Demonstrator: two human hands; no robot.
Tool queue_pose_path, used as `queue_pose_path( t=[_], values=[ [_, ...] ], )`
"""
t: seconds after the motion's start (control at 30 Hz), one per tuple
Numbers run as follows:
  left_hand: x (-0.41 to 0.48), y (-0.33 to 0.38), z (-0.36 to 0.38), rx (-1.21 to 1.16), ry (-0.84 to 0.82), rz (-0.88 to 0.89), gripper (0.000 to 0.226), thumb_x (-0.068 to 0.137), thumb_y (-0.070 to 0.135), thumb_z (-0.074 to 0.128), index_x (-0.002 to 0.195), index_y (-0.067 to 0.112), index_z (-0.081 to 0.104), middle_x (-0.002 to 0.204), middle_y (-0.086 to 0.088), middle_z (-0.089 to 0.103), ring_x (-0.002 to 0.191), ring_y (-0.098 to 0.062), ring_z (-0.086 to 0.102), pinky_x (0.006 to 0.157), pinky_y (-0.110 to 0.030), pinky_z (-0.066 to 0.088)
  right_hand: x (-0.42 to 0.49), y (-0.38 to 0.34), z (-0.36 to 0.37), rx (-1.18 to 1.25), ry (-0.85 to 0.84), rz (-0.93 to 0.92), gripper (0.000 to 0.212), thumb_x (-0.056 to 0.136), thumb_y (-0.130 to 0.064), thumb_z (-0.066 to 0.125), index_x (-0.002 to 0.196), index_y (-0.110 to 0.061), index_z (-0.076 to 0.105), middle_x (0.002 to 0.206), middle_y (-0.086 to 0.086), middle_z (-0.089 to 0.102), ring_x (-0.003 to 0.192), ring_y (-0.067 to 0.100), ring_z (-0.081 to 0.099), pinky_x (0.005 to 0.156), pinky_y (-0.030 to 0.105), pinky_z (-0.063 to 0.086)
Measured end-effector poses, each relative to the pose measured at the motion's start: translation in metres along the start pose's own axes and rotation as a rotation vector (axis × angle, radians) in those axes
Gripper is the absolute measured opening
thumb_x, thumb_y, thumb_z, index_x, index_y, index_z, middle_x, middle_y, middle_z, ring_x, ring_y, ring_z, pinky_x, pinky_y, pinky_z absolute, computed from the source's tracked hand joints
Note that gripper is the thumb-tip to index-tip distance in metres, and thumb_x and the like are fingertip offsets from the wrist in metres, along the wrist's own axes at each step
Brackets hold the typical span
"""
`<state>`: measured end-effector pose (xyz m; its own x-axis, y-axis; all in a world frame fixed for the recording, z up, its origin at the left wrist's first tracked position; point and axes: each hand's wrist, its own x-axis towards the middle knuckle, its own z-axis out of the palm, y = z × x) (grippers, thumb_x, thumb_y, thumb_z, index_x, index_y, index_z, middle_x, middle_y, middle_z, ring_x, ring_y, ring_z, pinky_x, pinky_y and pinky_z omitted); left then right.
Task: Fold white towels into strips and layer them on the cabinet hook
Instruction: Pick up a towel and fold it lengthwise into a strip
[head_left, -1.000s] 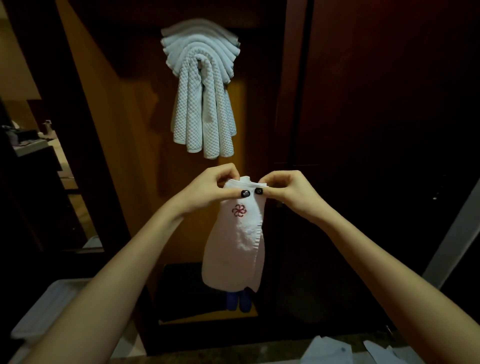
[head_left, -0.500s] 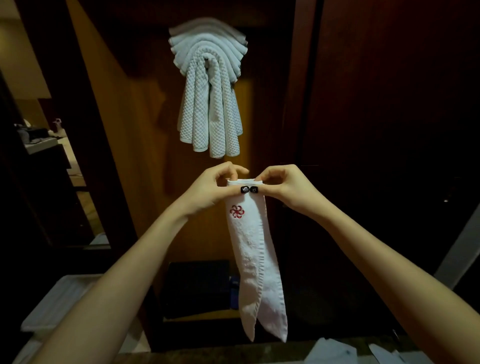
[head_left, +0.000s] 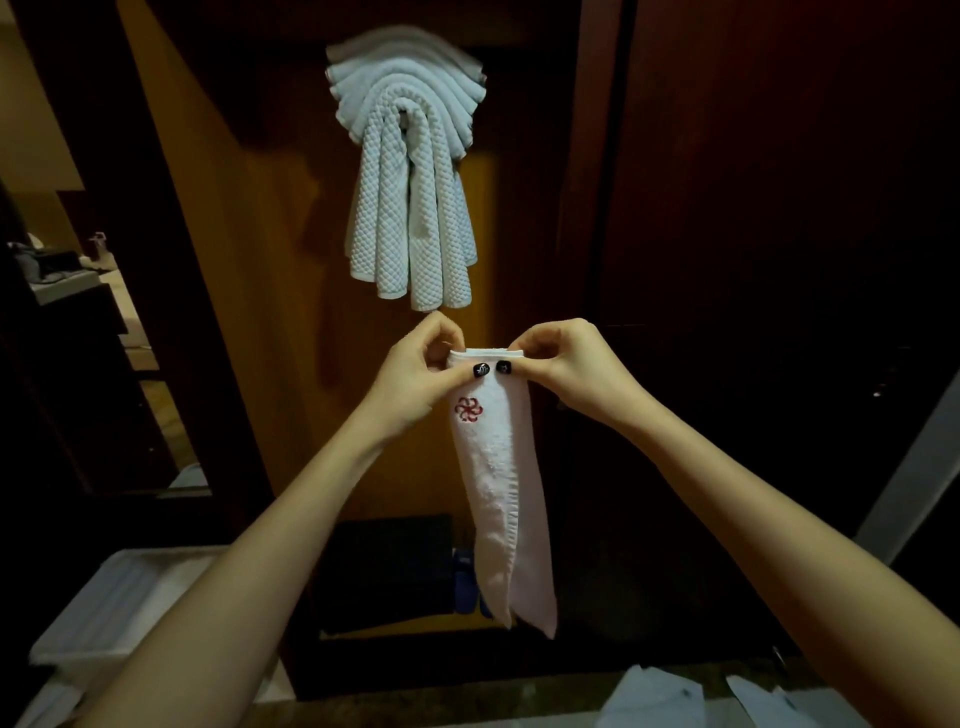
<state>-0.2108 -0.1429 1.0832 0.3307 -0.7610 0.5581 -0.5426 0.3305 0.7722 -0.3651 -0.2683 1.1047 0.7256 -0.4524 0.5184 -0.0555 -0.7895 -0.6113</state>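
Both arms extended; left hand (head_left: 415, 374) and right hand (head_left: 566, 364) pinch, fingers clamped, the top edge of a narrow terry strip (head_left: 501, 493) hanging below waffle-textured towels (head_left: 410, 171).

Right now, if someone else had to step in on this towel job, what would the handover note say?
Left hand pinches the top left corner of the folded towel; right hand pinches the top right corner.
The towel hangs from them as a narrow strip, red emblem towards the camera, in the air just below the hung towels.
Done: several strips are layered in an arch high on the cabinet; the hook is hidden under them.
Left: lift this strip and drape it over the stack. White pieces on the counter may be more towels to fold.
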Motion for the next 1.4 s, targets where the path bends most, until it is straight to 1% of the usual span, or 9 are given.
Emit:
queue_pose_path(
  t=[0.13, 0.4, 0.5, 0.57, 0.63, 0.93, 1.13, 1.27, 1.4],
  values=[
    [-0.008, 0.0, 0.0, -0.056, -0.189, 0.045, 0.033, 0.088, -0.004, 0.061, 0.105, 0.023, 0.068, 0.103, 0.015, 0.07, 0.1, -0.004, 0.064, 0.082, -0.017, 0.05, 0.0, 0.003, -0.004, 0.056, 0.041, -0.008, 0.01, 0.086, -0.017, 0.073, 0.086, -0.007, 0.076, 0.078, 0.007, 0.073, 0.068, 0.003, 0.06, 0.057, 0.016, 0.045],
    [-0.007, -0.004, 0.023, -0.001, 0.123, 0.004, 0.029, 0.087, -0.005, 0.064, 0.094, 0.022, 0.073, 0.086, 0.005, 0.072, 0.068, -0.002, 0.063, 0.069, -0.017, 0.049, 0.003, 0.009, 0.001, 0.057, 0.097, -0.041, 0.024, 0.094, -0.016, 0.062, 0.116, -0.011, 0.07, 0.106, -0.002, 0.066, 0.098, 0.002, 0.061, 0.089, 0.016, 0.047],
    [0.009, 0.001, 0.02, 0.016, 0.247, -0.005, 0.028, 0.088, -0.002, 0.063, 0.104, 0.02, 0.071, 0.099, 0.002, 0.072, 0.081, -0.005, 0.066, 0.077, -0.017, 0.05, -0.01, 0.022, 0.014, 0.191, 0.223, 0.033, 0.021, 0.096, -0.015, 0.057, 0.116, -0.019, 0.063, 0.098, -0.011, 0.063, 0.091, -0.001, 0.061, 0.084, 0.016, 0.047],
    [0.022, 0.005, 0.014, 0.025, 0.283, -0.003, 0.028, 0.089, -0.001, 0.063, 0.108, 0.018, 0.069, 0.104, -0.002, 0.07, 0.087, -0.009, 0.065, 0.083, -0.019, 0.05, -0.024, 0.036, 0.031, 0.242, 0.21, 0.112, 0.008, 0.097, -0.016, 0.056, 0.104, -0.021, 0.058, 0.09, -0.01, 0.063, 0.086, 0.004, 0.062, 0.077, 0.024, 0.049],
    [0.035, 0.009, 0.011, -0.004, 0.281, -0.014, 0.026, 0.091, -0.002, 0.06, 0.109, 0.015, 0.068, 0.102, -0.001, 0.068, 0.084, -0.005, 0.064, 0.081, -0.016, 0.05, -0.036, 0.051, 0.048, 0.204, 0.163, 0.169, 0.003, 0.097, -0.022, 0.057, 0.099, -0.02, 0.057, 0.088, -0.012, 0.061, 0.081, -0.005, 0.059, 0.071, 0.016, 0.045],
    [0.064, 0.006, 0.007, -0.05, 0.216, -0.046, 0.024, 0.093, 0.002, 0.057, 0.11, 0.017, 0.064, 0.103, 0.007, 0.064, 0.082, 0.007, 0.061, 0.077, -0.013, 0.048, -0.059, 0.079, 0.07, 0.317, 0.025, 0.336, 0.033, 0.088, -0.024, 0.072, 0.117, -0.016, 0.058, 0.104, -0.003, 0.061, 0.094, 0.005, 0.058, 0.078, 0.018, 0.043],
    [0.064, -0.003, 0.013, 0.042, 0.224, -0.054, 0.021, 0.092, 0.006, 0.057, 0.11, 0.018, 0.061, 0.112, 0.008, 0.058, 0.108, -0.006, 0.054, 0.098, -0.023, 0.041, -0.055, 0.08, 0.064, 0.393, -0.09, 0.385, 0.041, 0.086, -0.018, 0.074, 0.095, 0.018, 0.056, 0.085, 0.025, 0.058, 0.078, 0.035, 0.058, 0.074, 0.038, 0.041],
    [0.063, -0.013, 0.012, 0.039, 0.242, -0.066, 0.022, 0.092, 0.005, 0.056, 0.11, 0.017, 0.059, 0.113, 0.007, 0.057, 0.109, -0.007, 0.053, 0.092, -0.014, 0.042, -0.063, 0.09, 0.064, 0.267, -0.109, 0.341, 0.039, 0.084, -0.019, 0.075, 0.097, 0.017, 0.062, 0.094, 0.017, 0.054, 0.092, 0.024, 0.054, 0.081, 0.029, 0.044],
    [0.065, -0.018, 0.012, 0.024, 0.236, -0.082, 0.02, 0.092, 0.005, 0.057, 0.109, 0.016, 0.06, 0.114, 0.002, 0.058, 0.111, -0.009, 0.052, 0.096, -0.021, 0.042, -0.065, 0.095, 0.054, 0.275, -0.208, 0.34, 0.023, 0.089, -0.021, 0.07, 0.108, -0.008, 0.073, 0.132, -0.007, 0.049, 0.132, 0.01, 0.039, 0.113, 0.04, 0.033]
  ],
)
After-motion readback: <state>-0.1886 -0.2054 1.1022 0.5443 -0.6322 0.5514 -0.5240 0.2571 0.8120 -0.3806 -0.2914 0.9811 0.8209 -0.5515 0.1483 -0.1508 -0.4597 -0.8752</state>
